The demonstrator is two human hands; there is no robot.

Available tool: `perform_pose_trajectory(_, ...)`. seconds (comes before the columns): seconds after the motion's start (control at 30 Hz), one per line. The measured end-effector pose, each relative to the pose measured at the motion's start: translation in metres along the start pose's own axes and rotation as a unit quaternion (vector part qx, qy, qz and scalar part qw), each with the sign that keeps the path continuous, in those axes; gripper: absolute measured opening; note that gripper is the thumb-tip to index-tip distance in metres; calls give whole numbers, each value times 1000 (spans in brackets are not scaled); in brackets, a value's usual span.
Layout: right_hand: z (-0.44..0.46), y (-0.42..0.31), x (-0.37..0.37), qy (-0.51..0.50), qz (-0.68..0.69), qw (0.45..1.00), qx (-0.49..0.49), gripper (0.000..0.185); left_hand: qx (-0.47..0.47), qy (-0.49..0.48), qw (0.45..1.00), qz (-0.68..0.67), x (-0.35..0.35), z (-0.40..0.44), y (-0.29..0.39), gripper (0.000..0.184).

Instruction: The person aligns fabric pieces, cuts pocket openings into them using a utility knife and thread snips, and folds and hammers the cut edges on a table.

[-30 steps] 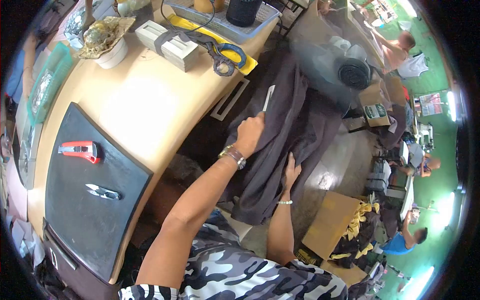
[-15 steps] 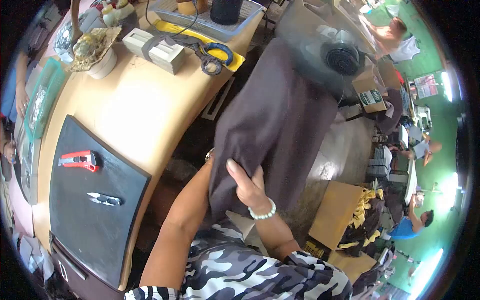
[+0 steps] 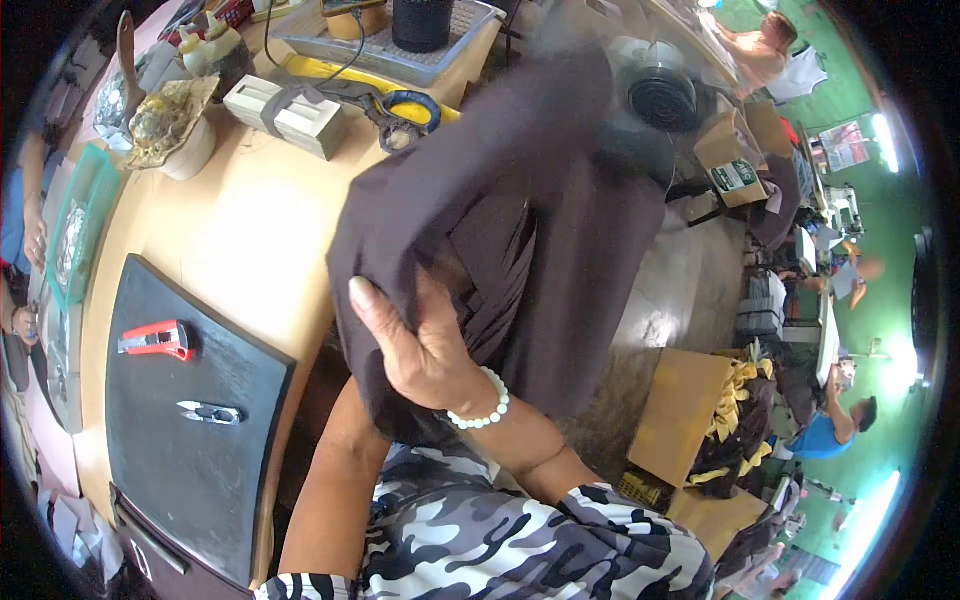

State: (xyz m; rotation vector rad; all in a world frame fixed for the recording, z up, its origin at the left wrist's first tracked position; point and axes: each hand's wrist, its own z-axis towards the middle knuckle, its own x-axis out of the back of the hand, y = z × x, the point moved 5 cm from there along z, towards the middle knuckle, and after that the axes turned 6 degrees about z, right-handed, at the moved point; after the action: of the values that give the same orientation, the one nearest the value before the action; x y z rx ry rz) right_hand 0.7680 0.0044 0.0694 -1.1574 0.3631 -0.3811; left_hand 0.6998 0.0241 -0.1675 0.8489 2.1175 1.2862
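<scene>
A large piece of dark brown cloth hangs in folds in front of me, its upper part raised and blurred. My right hand, with a pale bead bracelet at the wrist, grips the near part of it. The thumb lies on the outside, and the fingers go into the folds. My left forearm reaches up beneath the same cloth, which covers my left hand, so its fingers are hidden. To the left, a red box cutter and small thread snips lie on a black mat.
On the tan table stand a strapped pale block, blue-handled scissors, a pot and a plastic tray. A fan stands beyond the cloth. Cardboard boxes sit at right. Other people work on both sides.
My right hand has moved left and up with the cloth. The cloth's upper part has swung left and folded over, now overlapping the table edge. My left forearm is further under it.
</scene>
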Motion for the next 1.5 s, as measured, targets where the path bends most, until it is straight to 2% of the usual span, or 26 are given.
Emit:
perform_pose_trajectory(0.07,4,-6,-7,8,-55,996,73,31,9,17,1000,-4,11,-14,-3,81)
perform_pose_trajectory(0.1,2,-4,-12,13,-23,997,79,37,13,21,1000,-8,14,-16,-3,80)
perform_pose_trajectory(0.2,10,-17,-14,17,-70,995,74,39,18,44,999,-8,23,-28,-4,80)
perform_pose_trajectory(0.23,13,-20,-16,15,-26,997,66,40,18,50,999,-7,26,-31,-3,79)
perform_pose_trajectory(0.3,9,-23,-20,23,-75,993,93,41,19,63,998,-9,32,-40,-1,79)
perform_pose_trajectory(0.4,8,-32,-24,51,-126,983,127,38,18,76,997,-10,37,-49,2,78)
perform_pose_trajectory(0.47,6,-35,-28,59,-98,987,115,36,10,79,997,-5,36,-50,4,77)
perform_pose_trajectory(0.5,8,-41,-28,86,-137,977,137,33,14,83,996,-2,38,-55,6,77)
perform_pose_trajectory(0.63,6,-42,-42,8,-44,994,104,34,-11,77,996,31,29,-53,29,76)
perform_pose_trajectory(0.67,2,-53,-45,43,-169,978,115,29,-20,75,996,43,25,-49,38,76)
perform_pose_trajectory(0.7,0,-56,-51,6,-148,982,121,34,-36,72,995,63,17,-42,49,75)
perform_pose_trajectory(0.77,-1,-59,-71,-142,-104,979,103,43,-65,66,990,103,1,-24,74,75)
perform_pose_trajectory(0.8,-1,-65,-85,-250,-81,962,78,47,-77,63,987,124,-9,-16,86,74)
perform_pose_trajectory(0.87,-4,-82,-109,-295,-39,946,132,50,-95,61,978,173,-30,7,108,74)
perform_pose_trajectory(0.9,-9,-91,-130,-231,-19,950,210,49,-100,61,972,202,-42,20,117,74)
perform_pose_trajectory(0.97,-17,-107,-154,-191,45,942,274,45,-92,61,957,268,-65,46,131,73)
perform_pose_trajectory(1.03,-23,-115,-183,-230,159,922,267,44,-74,55,942,323,-83,64,135,73)
perform_pose_trajectory(1.13,-27,-122,-232,-265,333,864,270,43,-81,47,920,380,-106,78,126,72)
perform_pose_trajectory(1.17,-28,-126,-237,-275,354,855,261,44,-174,76,902,387,-110,77,125,77)
perform_pose_trajectory(1.2,-29,-130,-242,-288,367,848,251,44,-184,104,881,424,-114,77,116,80)
perform_pose_trajectory(1.37,-25,-138,-244,-333,387,837,195,45,-156,45,918,363,-102,75,121,92)
perform_pose_trajectory(1.5,-19,-129,-229,-325,374,855,153,47,-214,79,910,345,-94,56,138,95)
